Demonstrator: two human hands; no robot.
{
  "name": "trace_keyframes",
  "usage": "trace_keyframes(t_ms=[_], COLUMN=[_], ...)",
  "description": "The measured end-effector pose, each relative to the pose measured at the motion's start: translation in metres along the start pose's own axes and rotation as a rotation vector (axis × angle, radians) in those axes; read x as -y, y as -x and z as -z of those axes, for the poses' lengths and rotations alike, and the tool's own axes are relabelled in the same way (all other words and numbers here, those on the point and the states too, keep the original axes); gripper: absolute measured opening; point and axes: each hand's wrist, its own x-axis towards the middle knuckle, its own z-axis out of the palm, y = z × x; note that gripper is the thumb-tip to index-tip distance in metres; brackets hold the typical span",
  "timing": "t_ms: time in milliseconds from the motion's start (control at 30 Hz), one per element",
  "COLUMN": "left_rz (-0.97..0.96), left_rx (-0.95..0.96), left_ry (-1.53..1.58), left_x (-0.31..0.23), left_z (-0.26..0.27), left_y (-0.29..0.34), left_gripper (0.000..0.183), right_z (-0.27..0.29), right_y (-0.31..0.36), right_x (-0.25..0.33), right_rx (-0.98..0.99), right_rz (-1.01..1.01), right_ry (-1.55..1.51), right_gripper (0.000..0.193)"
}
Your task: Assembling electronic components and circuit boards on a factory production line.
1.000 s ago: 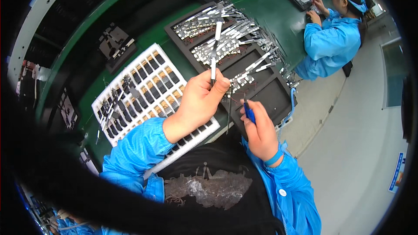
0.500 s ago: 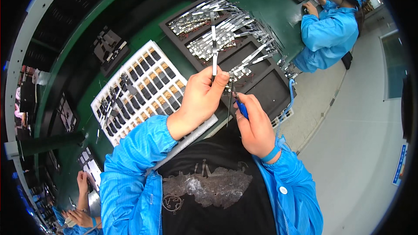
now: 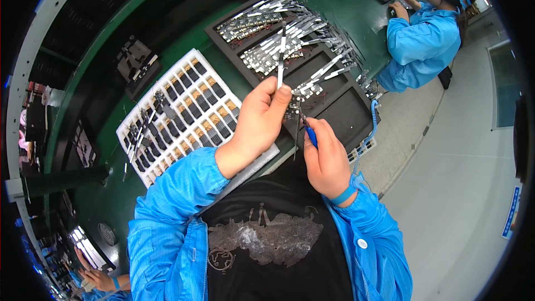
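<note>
My left hand (image 3: 259, 122) pinches a thin white strip part (image 3: 280, 67) that stands upright above its fingertips. Close beside it, my right hand (image 3: 326, 159) grips a blue-handled tool (image 3: 310, 134) whose tip points toward the base of that strip. Both hands hover over the near edge of a black tray (image 3: 340, 114) that holds several similar silvery strips (image 3: 278, 33). To the left lies a white compartment tray (image 3: 184, 111) with many small dark parts in its slots.
The trays lie on a green workbench (image 3: 184, 50) with dark fixtures (image 3: 136, 64) behind. A co-worker in a blue coat (image 3: 421, 44) works at the far right end. Another person's hand (image 3: 97, 278) shows at lower left. A blue coiled cord (image 3: 370, 131) hangs at the bench edge.
The view shifted slightly; my two hands stay together over the tray edge, still holding the strip and the blue tool.
</note>
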Motion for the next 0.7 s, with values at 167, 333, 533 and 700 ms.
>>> trace_keyframes(t_ms=[167, 333, 533, 700], left_rz=[0.162, -0.009, 0.084, 0.305], left_rx=[-0.038, -0.087, 0.039, 0.022], left_ry=[0.147, 0.088, 0.21, 0.371], left_x=[-0.001, 0.018, 0.007, -0.001], left_z=[-0.005, -0.008, -0.009, -0.012], left_y=[0.0, -0.007, -0.01, -0.011], left_gripper=[0.039, 0.042, 0.043, 0.045], right_z=[-0.004, -0.009, -0.006, -0.006], right_y=[-0.002, -0.001, 0.0, 0.001], right_x=[0.0, -0.003, -0.003, 0.0], right_rx=[-0.034, -0.029, 0.038, 0.093], right_rz=[0.042, 0.034, -0.076, -0.173], right_ry=[0.07, 0.05, -0.158, -0.335], right_gripper=[0.038, 0.035, 0.027, 0.028])
